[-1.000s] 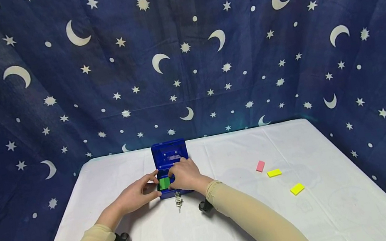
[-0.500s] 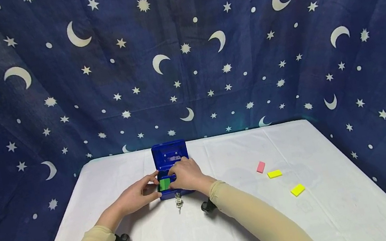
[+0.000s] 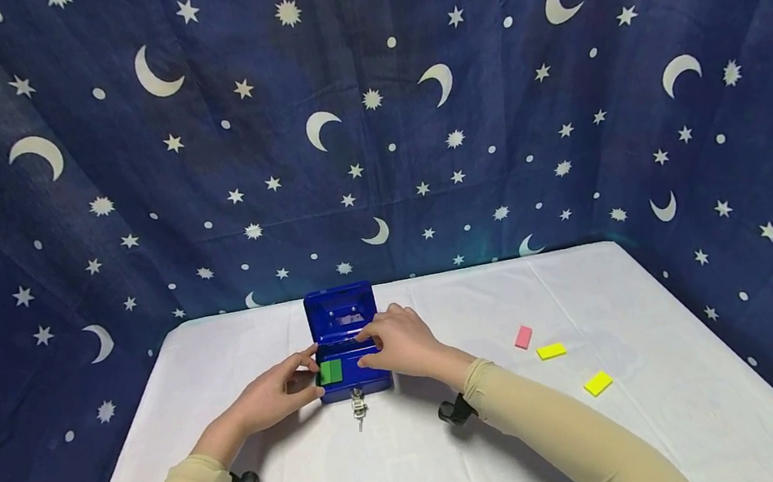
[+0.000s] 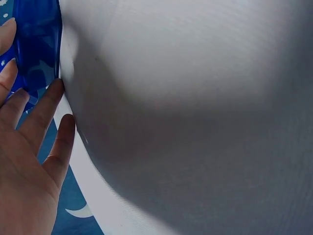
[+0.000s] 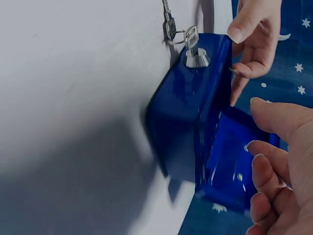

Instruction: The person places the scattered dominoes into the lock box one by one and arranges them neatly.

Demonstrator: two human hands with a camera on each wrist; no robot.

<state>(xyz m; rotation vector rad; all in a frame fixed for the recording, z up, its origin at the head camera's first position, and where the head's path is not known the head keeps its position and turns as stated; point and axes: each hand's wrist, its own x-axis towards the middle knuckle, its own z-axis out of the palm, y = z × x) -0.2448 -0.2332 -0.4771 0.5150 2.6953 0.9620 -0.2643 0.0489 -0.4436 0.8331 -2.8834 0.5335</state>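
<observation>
A blue metal cash box (image 3: 377, 381) stands on the white table with its lid (image 3: 325, 314) raised at the back. Two green blocks (image 3: 330, 371) lie side by side at the left of its inside. My left hand (image 3: 270, 394) holds the box's left end, thumb at the front corner and a finger at the back corner. Above the right part of the box is my right hand (image 3: 406, 345), thumb and fingers apart, holding nothing. A key (image 5: 192, 36) sits in the lock (image 5: 197, 58) on the front, another key (image 5: 169, 28) hanging from its ring.
To the right on the table (image 3: 494, 443) lie a pink block (image 3: 523, 337) and two yellow blocks, one nearer the pink block (image 3: 552, 351), the other closer to me (image 3: 598, 384). A dark blue star-and-moon cloth (image 3: 409, 145) hangs behind and beside the table.
My right hand has drawn back out of the box to the right and its fingers have parted, uncovering the inside. The left hand has stayed at the box's left end.
</observation>
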